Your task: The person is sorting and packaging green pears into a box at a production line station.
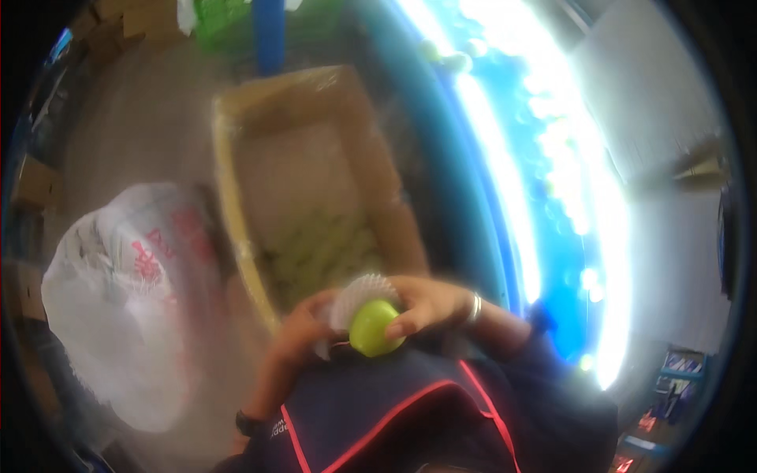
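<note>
A smooth light-green fruit, perhaps a guava or an apple, is held just in front of my chest. My right hand, with a bangle at the wrist, grips it, the thumb lying across its near side. A white foam net sleeve sits against the fruit's far side; I cannot tell how much of the fruit it covers. My left hand holds the sleeve from the left, its fingertips partly hidden. Beyond both hands stands an open cardboard box with blurred greenish things in its near end.
On the floor to the left stands a bulky white plastic sack with red printing. A brightly lit blue display curves along the right. A green crate and a blue post are beyond the box. Cartons line the left edge.
</note>
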Demonstrator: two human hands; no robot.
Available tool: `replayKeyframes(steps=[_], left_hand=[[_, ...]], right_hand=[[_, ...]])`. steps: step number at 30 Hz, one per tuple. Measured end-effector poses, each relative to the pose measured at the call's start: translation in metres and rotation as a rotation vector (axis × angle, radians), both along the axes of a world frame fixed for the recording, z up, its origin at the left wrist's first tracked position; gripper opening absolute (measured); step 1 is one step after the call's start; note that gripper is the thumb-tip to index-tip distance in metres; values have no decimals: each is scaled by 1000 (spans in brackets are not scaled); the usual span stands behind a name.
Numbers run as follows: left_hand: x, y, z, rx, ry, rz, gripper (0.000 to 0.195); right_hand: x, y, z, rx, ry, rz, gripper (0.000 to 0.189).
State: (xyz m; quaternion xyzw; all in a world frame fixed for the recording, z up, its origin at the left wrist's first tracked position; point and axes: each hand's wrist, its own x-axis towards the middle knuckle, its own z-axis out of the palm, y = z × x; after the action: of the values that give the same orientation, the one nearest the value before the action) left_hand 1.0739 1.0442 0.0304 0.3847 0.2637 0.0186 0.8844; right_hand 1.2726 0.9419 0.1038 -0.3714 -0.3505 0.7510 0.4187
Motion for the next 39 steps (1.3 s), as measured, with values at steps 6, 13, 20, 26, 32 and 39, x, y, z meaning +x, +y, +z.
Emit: replayKeyframes(steps=[6, 13, 20, 26, 32, 39], left_hand=[[-21, 14, -7, 309, 321, 233, 18], [-29, 29, 19, 345, 190, 231, 59], [-57, 36, 2, 151, 8, 462, 82], [-41, 22, 31, 378, -50, 564, 90], [-21, 3, 28, 82, -365, 515, 77], [-76, -2, -53, 510, 361, 553, 37]], right_hand=[[7, 73, -55, 453, -1024, -93, 55], [8, 217, -228, 267, -1569, -205, 41], [-24, 234, -292, 748, -1981, 242, 29], [-66, 97, -64, 441, -641, -463, 23], [-84, 39, -66, 324, -607, -563, 23], [-98, 13, -63, 663, -693, -853, 21]])
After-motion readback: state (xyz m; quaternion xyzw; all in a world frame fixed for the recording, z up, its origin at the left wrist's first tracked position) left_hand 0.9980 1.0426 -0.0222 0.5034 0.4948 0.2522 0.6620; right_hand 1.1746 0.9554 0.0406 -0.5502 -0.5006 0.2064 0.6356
